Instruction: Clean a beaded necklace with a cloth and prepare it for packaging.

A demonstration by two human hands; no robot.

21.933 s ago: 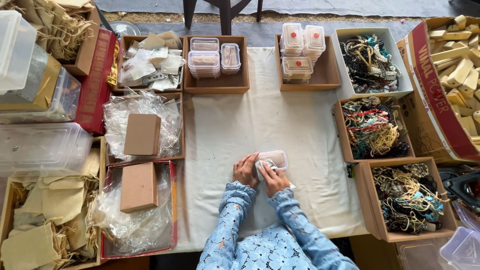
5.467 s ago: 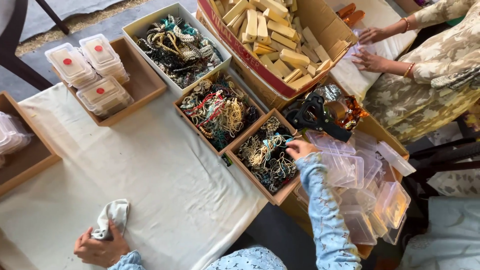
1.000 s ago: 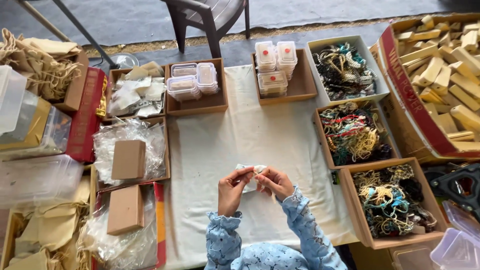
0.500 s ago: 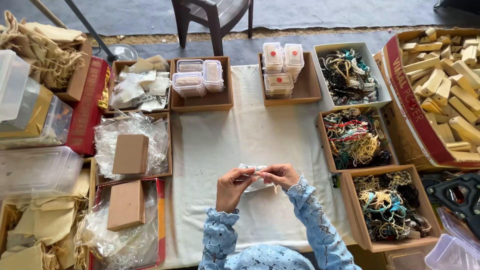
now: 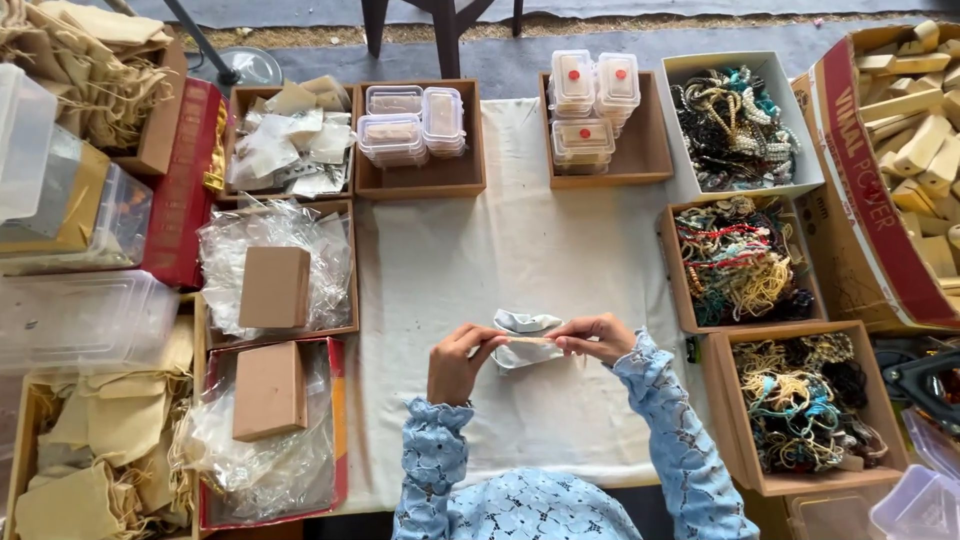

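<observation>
My left hand (image 5: 457, 362) and my right hand (image 5: 593, 337) are together above the white tablecloth (image 5: 440, 260), near its front edge. Between their fingertips they pinch a thin, pale stick-like piece (image 5: 528, 341), held level. A crumpled white cloth (image 5: 524, 326) hangs around and behind that piece, held with it. Both sleeves are light blue lace.
Brown trays at the back hold small clear lidded boxes (image 5: 410, 125) and boxes with red dots (image 5: 592, 105). Boxes of tangled beaded strings (image 5: 745, 262) line the right side. Plastic bags with brown cardboard boxes (image 5: 274, 287) and cloth pouches (image 5: 95, 450) sit left. A carton of wooden blocks (image 5: 915, 140) is far right.
My hands stay at the same spot with the cloth; they have spread a little apart, and the pale piece now shows stretched level between them. The camera view shifted slightly.
</observation>
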